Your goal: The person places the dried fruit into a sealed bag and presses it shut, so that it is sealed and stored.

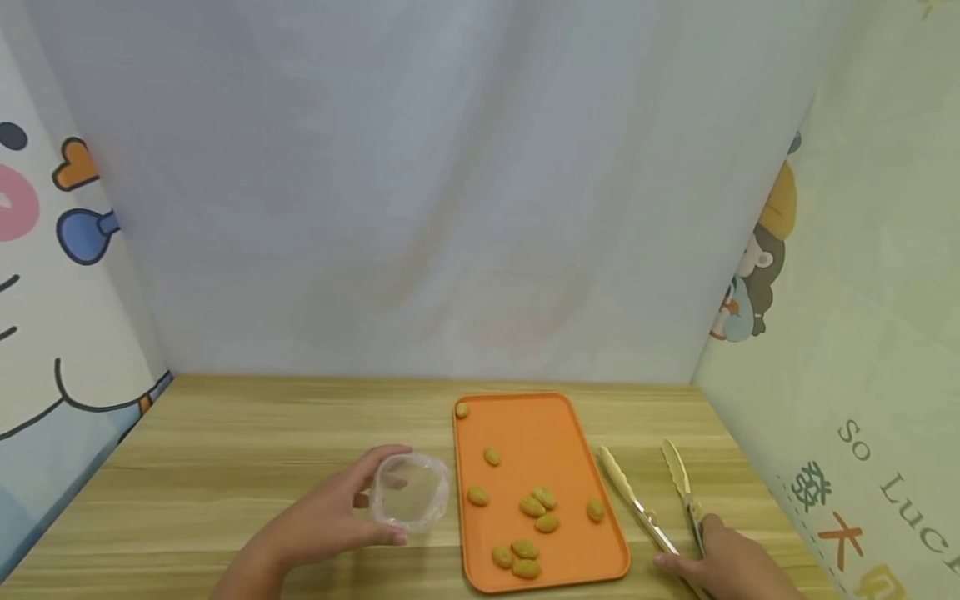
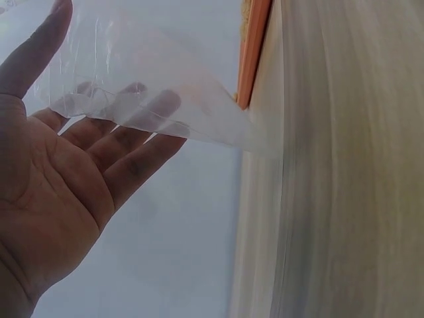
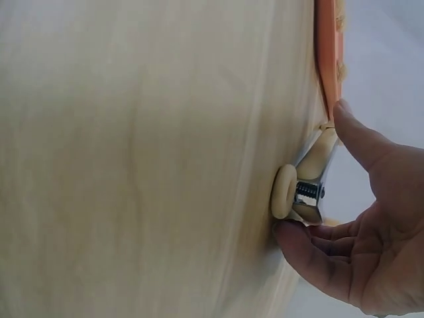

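My left hand (image 1: 330, 517) holds a clear, crinkled plastic container (image 1: 411, 493) between thumb and fingers, left of an orange tray. The left wrist view shows fingertips through the see-through wall of the container (image 2: 192, 99), which narrows toward the table. On the right, a pair of tongs (image 1: 637, 510) lies on the table with its pale tips spread apart, pointing away from me. Thumb and fingers of my right hand (image 1: 731, 562) grip the tongs by their rear end, on opposite sides. A pale ring (image 3: 285, 192) at the end of the tongs shows beside the fingertips in the right wrist view.
Between the hands lies the orange tray (image 1: 525, 433), with several yellow-brown oval pieces (image 1: 532, 507) scattered over it. A wood-grain table (image 1: 300, 425) carries everything. A pale curtain (image 1: 420, 192) hangs behind, and printed panels (image 1: 862, 333) stand at the sides.
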`<action>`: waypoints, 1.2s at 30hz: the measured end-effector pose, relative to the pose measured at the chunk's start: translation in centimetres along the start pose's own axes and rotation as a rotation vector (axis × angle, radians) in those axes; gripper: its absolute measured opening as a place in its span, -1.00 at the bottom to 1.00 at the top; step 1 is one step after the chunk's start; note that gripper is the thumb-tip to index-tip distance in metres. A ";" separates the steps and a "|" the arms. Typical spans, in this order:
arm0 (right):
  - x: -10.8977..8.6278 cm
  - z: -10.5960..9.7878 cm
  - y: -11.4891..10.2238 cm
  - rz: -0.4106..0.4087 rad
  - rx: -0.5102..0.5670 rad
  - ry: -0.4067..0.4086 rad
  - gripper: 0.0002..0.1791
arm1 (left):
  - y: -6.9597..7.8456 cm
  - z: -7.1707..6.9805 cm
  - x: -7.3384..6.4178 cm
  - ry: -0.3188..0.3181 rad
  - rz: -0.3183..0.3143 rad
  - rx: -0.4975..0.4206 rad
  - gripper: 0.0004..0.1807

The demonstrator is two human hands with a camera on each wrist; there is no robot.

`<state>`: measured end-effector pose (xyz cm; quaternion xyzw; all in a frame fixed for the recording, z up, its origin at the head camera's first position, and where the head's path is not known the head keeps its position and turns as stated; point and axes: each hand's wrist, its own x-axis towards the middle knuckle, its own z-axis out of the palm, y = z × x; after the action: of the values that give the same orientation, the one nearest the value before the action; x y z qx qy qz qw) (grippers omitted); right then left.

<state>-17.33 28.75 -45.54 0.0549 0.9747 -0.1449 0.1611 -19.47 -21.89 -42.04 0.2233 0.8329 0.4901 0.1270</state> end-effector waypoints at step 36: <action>0.9 -1.5 1.5 -0.057 -0.002 0.072 0.10 | -0.2 0.5 0.2 0.020 -0.001 0.059 -0.05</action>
<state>-18.43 30.66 -44.83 0.0319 0.9812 -0.1463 0.1216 -19.51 -21.47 -42.52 0.2216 0.8483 0.4675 0.1122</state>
